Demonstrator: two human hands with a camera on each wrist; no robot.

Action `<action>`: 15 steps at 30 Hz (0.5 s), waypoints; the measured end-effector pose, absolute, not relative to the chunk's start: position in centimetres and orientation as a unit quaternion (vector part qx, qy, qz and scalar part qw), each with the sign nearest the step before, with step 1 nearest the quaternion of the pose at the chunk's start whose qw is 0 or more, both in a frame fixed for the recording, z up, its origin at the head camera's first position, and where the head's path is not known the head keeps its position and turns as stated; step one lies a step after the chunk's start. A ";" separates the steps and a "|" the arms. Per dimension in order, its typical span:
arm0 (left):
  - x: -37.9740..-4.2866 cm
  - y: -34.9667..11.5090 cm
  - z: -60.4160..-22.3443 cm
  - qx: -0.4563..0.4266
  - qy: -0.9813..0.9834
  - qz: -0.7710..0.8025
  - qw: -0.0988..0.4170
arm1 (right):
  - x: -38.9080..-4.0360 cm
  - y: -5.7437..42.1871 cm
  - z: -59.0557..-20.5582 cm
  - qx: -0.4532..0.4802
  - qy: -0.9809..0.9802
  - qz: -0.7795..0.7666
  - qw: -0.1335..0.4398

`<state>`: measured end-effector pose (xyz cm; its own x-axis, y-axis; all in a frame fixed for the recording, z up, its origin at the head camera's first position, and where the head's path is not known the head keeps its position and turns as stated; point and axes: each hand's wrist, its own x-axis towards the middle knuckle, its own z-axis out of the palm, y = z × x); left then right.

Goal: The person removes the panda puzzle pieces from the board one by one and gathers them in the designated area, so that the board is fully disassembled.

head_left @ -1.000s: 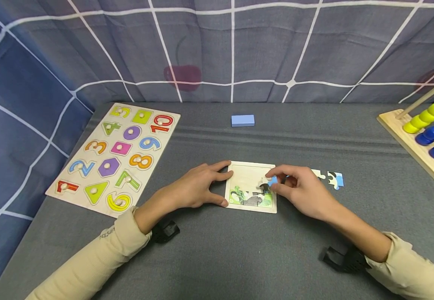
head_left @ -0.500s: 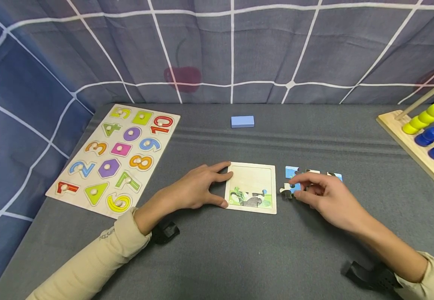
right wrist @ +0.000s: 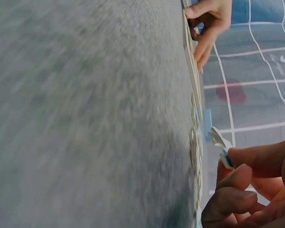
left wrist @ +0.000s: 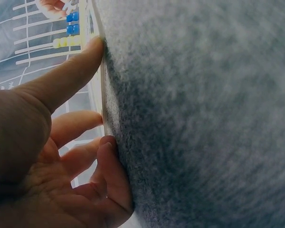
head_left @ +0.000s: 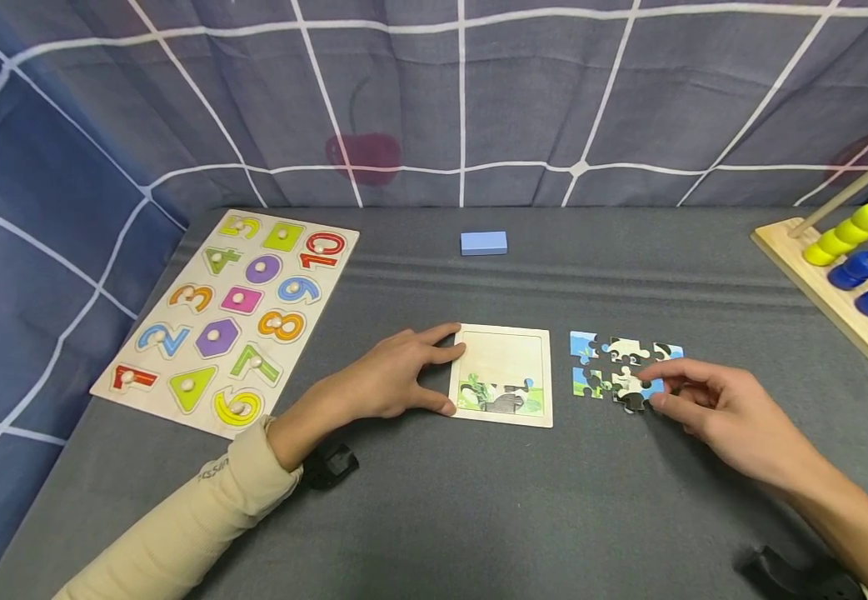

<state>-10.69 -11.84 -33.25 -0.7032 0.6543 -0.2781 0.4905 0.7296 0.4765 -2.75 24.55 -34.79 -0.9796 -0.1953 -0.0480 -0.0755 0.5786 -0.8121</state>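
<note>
In the head view my left hand (head_left: 392, 371) rests at the left edge of a small wooden puzzle tray (head_left: 551, 367), thumb and fingers spread along its rim. Panda and green pieces (head_left: 505, 397) fill the tray's bottom row; bare wood shows above. My right hand (head_left: 726, 408) pinches a white, black and blue jigsaw piece (head_left: 632, 386) between thumb and index finger. The right wrist view shows this jigsaw piece (right wrist: 219, 142) tilted and raised off the cloth. Loose pieces lie right of the tray: a blue one (head_left: 582, 344), a panda-face one (head_left: 626, 348) and a green-blue one (head_left: 587, 382).
A number and shape peg board (head_left: 212, 333) lies at the left. Behind the tray sits a blue block (head_left: 483, 243). At the far right stands a bead abacus (head_left: 839, 292). A checked curtain (head_left: 524, 100) hangs along the back.
My right hand has moved right, away from the tray to above the loose pieces, still pinching the panda jigsaw piece. The left hand has stayed at the tray.
</note>
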 end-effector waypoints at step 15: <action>-10.7 -11.9 -33.5 0.317 0.903 0.194 0.215 | -2.3 27.3 -35.9 -0.093 0.932 -0.350 -0.030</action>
<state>-10.67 -11.89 -33.48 -0.7060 0.6565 -0.2658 0.4892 0.7234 0.4872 -2.34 27.32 -35.86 -0.9810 -0.1523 0.1200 -0.1936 0.7374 -0.6471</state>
